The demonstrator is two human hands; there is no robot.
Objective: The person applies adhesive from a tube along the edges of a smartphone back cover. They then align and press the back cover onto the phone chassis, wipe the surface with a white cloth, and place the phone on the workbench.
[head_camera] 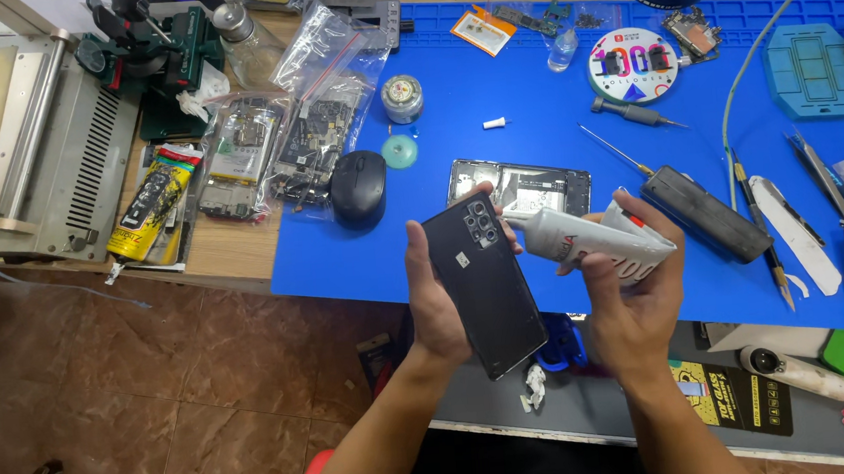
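Black phone back cover (484, 282) clasped in left hand (437, 301) — white glue tube (593, 239) gripped in right hand (632, 291), nozzle at its top edge.

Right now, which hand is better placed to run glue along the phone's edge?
Right hand, probably. It grips the white glue tube, nozzle tip already at the top edge of the black phone back cover. The left hand is busy holding the cover.

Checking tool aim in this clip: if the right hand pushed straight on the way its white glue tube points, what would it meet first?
The right hand aims the white glue tube leftward; its nozzle would first meet the black phone back cover held in the left hand, near the camera cutouts. It looks nearly touching; depth is unclear.
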